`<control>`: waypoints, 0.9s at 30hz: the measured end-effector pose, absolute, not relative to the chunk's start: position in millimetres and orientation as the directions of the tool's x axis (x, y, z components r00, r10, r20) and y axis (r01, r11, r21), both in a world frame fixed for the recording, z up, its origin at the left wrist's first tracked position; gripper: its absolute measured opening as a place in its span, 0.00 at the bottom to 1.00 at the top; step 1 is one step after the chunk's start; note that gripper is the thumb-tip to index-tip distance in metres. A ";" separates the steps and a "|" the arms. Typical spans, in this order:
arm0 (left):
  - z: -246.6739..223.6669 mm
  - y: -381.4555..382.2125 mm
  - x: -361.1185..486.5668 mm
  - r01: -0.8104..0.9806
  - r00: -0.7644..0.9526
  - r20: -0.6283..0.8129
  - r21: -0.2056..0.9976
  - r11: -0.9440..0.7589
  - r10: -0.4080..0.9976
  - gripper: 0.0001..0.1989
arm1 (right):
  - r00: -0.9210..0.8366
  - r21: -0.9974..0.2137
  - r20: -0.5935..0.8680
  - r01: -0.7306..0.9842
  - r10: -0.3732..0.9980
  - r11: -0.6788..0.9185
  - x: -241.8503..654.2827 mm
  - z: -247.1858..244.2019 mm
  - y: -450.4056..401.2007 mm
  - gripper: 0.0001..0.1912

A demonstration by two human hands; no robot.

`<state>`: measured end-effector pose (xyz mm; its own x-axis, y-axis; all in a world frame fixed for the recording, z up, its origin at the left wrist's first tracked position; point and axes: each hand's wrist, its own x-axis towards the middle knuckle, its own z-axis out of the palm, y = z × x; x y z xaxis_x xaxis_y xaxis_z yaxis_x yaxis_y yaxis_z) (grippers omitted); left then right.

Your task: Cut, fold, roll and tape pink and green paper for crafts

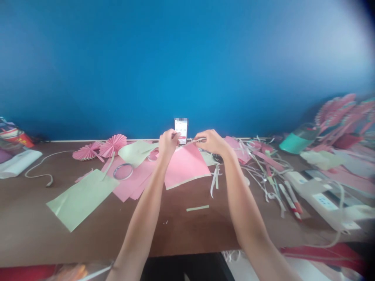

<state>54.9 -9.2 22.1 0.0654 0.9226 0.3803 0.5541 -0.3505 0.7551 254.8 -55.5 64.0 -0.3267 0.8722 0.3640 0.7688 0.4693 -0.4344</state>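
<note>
A sheet of pink paper (186, 166) with a pale green lower edge hangs tilted between my two hands. My left hand (169, 143) is closed in a pinch at its upper left edge. At the upper right, my right hand (211, 141) pinches the same sheet, where a thin greyish edge or strip shows between the fingers; I cannot make out what this is. Behind the hands, a phone (181, 130) with a lit screen leans against the blue wall. Below the sheet, a short pale green paper strip (197, 208) lies on the brown table (181, 234).
To the left lie a green sheet (83, 199), a tape roll (123, 171) and pleated pink paper fans (113, 145). On the right are tangled paper strips (265, 187), red-and-white pens (290, 201), a power strip (322, 201) and a teal container (297, 139). A white cable (43, 160) runs at far left.
</note>
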 end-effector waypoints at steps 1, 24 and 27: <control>19.2 -7.8 53.7 0.646 -0.015 0.411 0.699 -0.305 0.911 0.11 | -0.330 -0.434 0.367 0.766 0.870 0.474 255.0 63.7 -55.5 0.10; 26.4 -10.0 40.3 0.323 0.461 0.340 0.796 -0.512 0.820 0.14 | -0.364 -0.512 0.375 0.686 0.853 0.518 255.1 69.1 -63.1 0.11; 21.6 -4.4 36.8 0.305 0.373 0.296 0.856 -0.417 0.879 0.17 | -0.365 -0.509 0.376 0.686 0.852 0.519 257.3 69.9 -63.0 0.11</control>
